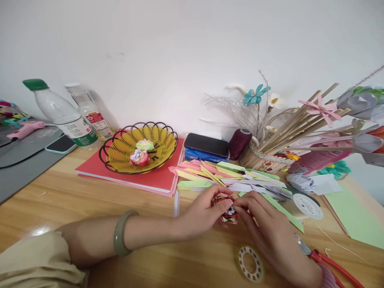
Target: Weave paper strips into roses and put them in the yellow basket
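Near the middle of the table, a small folded paper flower [229, 217] in red, green and white is between my two hands. My left hand [207, 208] is closed around its left side, thumb across the front. The fingertips of my right hand [264, 224] are pinched together at the flower's right edge. Folded paper strips [222, 176] in pink, yellow, green and white lie in a pile just behind my hands. Two more paper flowers [140, 158] sit in a yellow woven basket [162, 140] to the left.
A tape roll [251, 264] and red-handled scissors [333, 264] lie near my right forearm. Behind are a thread spool [306, 206], a phone on a blue pack [206, 145], and a holder of sticks [264, 160]. Red paper [120, 176] lies under the basket; bottles [67, 116] stand far left.
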Available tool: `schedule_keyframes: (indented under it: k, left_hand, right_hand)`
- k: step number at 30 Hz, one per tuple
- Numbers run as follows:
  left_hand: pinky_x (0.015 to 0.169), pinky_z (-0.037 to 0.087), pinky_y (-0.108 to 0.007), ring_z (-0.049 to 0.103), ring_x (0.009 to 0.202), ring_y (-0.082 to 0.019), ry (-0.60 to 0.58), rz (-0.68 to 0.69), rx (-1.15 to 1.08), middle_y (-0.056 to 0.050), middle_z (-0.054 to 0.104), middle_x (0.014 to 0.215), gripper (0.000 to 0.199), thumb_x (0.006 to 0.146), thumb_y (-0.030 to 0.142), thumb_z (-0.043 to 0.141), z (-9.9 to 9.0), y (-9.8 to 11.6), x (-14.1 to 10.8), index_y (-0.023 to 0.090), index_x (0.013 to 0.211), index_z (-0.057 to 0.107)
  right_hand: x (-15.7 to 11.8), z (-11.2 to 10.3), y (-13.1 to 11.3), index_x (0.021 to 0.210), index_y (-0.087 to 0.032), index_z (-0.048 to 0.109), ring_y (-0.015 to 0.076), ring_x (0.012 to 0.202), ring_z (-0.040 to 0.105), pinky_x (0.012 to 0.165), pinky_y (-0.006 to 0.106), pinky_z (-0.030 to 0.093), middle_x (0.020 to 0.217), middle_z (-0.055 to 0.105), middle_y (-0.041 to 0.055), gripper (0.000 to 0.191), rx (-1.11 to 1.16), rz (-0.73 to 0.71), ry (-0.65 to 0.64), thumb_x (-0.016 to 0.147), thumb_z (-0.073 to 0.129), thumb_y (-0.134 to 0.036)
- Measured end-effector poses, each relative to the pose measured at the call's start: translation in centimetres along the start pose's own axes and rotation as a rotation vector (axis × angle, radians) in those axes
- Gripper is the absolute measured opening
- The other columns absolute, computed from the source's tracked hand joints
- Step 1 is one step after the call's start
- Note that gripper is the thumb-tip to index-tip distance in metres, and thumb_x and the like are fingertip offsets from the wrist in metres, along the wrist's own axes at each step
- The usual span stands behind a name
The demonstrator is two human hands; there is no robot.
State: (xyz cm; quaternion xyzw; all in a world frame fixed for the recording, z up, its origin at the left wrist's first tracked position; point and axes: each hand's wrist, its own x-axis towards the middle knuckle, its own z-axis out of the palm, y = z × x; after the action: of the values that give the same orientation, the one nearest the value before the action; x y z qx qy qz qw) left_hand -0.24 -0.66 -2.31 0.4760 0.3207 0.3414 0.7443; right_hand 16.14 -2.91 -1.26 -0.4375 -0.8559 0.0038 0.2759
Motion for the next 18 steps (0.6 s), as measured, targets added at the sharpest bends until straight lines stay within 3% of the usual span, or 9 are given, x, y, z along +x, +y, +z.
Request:
schedule_keyframes:
  k: [5,11,18]
  left_hand:
    - [0.060,0.047,-0.023,0.054,0.074,-0.010,0.011,0.016,-0.015,-0.001,0.051,0.087,0.032,0.079,0.038,0.051,0.02,0.05,0.05,0.016,0.101,0.045]
    - [0.059,0.046,-0.022,0.053,0.075,-0.010,0.029,0.030,-0.010,-0.001,0.051,0.088,0.031,0.079,0.038,0.052,-0.08,-0.19,0.08,0.017,0.100,0.045]
    - [0.060,0.044,-0.022,0.055,0.070,-0.009,0.007,0.041,-0.015,0.000,0.052,0.084,0.030,0.080,0.037,0.051,0.04,-0.17,0.01,0.016,0.099,0.044]
  right_hand:
    - [-0.29,-0.18,0.20,0.094,-0.016,0.054,0.0137,0.070,0.055,0.059,0.025,0.043,0.078,0.058,0.0047,0.012,-0.139,-0.162,0.131,0.083,0.051,-0.013]
    - [-0.53,-0.63,0.68,0.103,-0.014,0.053,0.0150,0.069,0.053,0.059,0.028,0.042,0.080,0.060,0.0059,0.021,-0.198,-0.246,0.066,0.082,0.052,-0.012]
    - [0.24,-0.74,0.44,0.096,-0.016,0.054,0.0142,0.068,0.053,0.056,0.026,0.041,0.077,0.058,0.0053,0.013,-0.078,-0.176,0.051,0.086,0.047,-0.015]
